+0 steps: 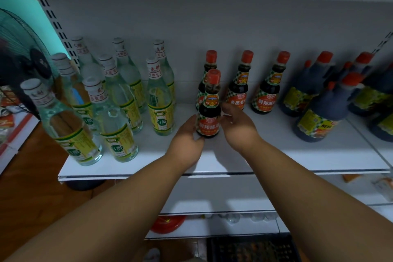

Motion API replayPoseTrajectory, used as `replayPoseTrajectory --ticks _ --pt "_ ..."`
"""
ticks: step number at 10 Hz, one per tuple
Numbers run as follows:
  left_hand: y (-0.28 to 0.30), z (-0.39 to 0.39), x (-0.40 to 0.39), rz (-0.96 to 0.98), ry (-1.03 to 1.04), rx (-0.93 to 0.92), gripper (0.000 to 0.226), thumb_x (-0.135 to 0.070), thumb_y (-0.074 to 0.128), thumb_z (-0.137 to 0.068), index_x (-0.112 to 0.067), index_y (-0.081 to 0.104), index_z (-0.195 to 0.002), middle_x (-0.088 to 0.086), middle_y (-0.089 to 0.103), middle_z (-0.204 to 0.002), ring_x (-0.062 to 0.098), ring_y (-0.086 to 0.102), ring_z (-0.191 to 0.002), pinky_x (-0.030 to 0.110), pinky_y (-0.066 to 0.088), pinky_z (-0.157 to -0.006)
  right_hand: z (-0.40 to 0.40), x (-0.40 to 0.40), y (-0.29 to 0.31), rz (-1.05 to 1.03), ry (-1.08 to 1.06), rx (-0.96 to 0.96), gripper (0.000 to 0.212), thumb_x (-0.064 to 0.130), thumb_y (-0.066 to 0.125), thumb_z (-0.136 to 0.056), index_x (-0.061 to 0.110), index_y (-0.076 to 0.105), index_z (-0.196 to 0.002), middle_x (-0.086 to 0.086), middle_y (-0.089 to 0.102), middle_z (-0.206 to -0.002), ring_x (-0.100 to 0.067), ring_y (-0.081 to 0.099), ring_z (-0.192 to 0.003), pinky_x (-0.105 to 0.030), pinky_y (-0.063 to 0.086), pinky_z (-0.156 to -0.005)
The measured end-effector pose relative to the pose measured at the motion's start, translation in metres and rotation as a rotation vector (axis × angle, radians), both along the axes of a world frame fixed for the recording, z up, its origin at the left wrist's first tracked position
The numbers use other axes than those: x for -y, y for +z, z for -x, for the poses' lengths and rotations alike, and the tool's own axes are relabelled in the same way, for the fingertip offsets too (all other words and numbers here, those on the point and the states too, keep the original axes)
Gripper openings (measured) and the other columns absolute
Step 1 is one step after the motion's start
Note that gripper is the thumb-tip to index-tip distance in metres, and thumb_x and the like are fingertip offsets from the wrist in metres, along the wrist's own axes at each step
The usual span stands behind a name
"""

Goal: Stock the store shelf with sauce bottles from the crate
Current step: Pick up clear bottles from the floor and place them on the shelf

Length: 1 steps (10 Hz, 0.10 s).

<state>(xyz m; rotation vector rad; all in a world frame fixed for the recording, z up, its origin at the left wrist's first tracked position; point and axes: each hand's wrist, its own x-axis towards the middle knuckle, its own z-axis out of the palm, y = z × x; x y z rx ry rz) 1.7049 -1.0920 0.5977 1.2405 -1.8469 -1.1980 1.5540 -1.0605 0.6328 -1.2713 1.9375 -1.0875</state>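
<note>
Both hands are on one small sauce bottle standing upright on the white shelf, a bit in front of the back row. It's dark, nearly black sauce in a rounded bottle with a narrow neck, an orange-red cap, a red label with big pale characters, and a green-checked band with "180" up near the shoulder. The left hand curls round its lower left side, and the right hand wraps the right side, fingers bent against the glass. Three matching bottles stand behind it by the back wall. Clear vinegar bottles with yellow-green labels sit to the left, big dark jugs to the right. The black crate is down on the floor.
</note>
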Motion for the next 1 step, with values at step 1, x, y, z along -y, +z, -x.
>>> replayPoseTrajectory --ticks 1 --pt "-0.0002 -0.0101 -0.0126 0.034 -0.014 0.033 0.065 -0.003 0.055 -0.088 -0.023 0.036 -0.147 -0.005 0.047 -0.138 0.014 0.045 -0.132 0.028 0.040 -0.106 -0.0019 -0.0081 0.0020 0.044 -0.006 -0.015 0.041 0.016 0.047 -0.100 0.020 0.047 -0.140 -0.002 0.053 -0.140 -0.020 0.051 -0.127 -0.023 0.038 -0.091"
